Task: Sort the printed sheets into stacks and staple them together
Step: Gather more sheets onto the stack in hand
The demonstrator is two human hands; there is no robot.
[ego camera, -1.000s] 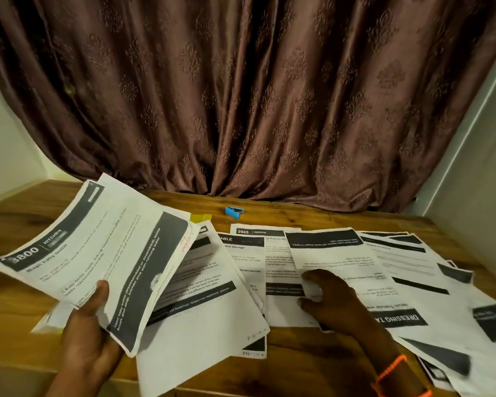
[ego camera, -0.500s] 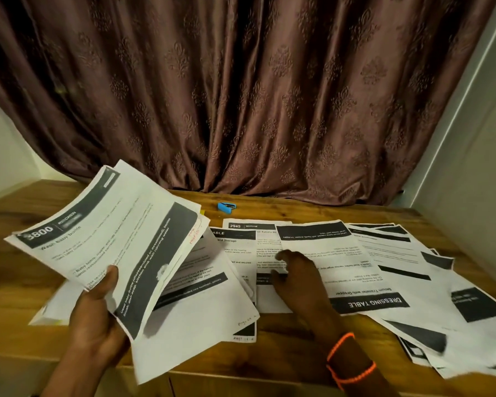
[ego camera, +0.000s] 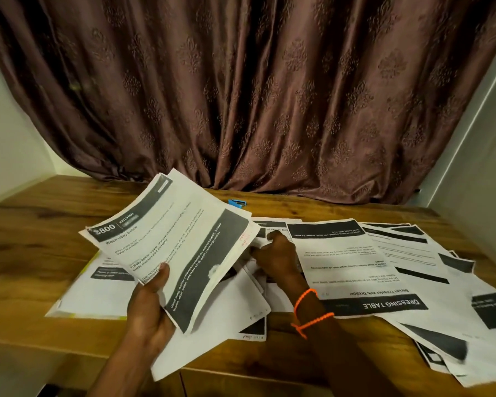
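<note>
My left hand (ego camera: 151, 308) grips a small stack of printed sheets (ego camera: 181, 247) headed "KITCHEN", lifted off the wooden table (ego camera: 40, 224), thumb on top. My right hand (ego camera: 278, 257), with orange thread bands at the wrist, reaches under that stack's right edge and pinches the top edge of a sheet (ego camera: 265, 239) lying in the middle pile. Many more printed sheets (ego camera: 384, 270) lie fanned out to the right, one reading "DRESSING TABLE". A small blue stapler (ego camera: 237, 203) sits at the back, partly hidden behind the held stack.
A brown patterned curtain (ego camera: 269, 96) hangs behind the table. White walls (ego camera: 476, 167) close in left and right. Some sheets (ego camera: 470, 365) overhang the front edge at the right. A sheet pile with a yellow-edged page (ego camera: 98, 296) lies at the left.
My right hand slid left off the right-hand sheet to the middle pile and curled onto a sheet's top edge. The stack in my left hand moved right, toward the middle.
</note>
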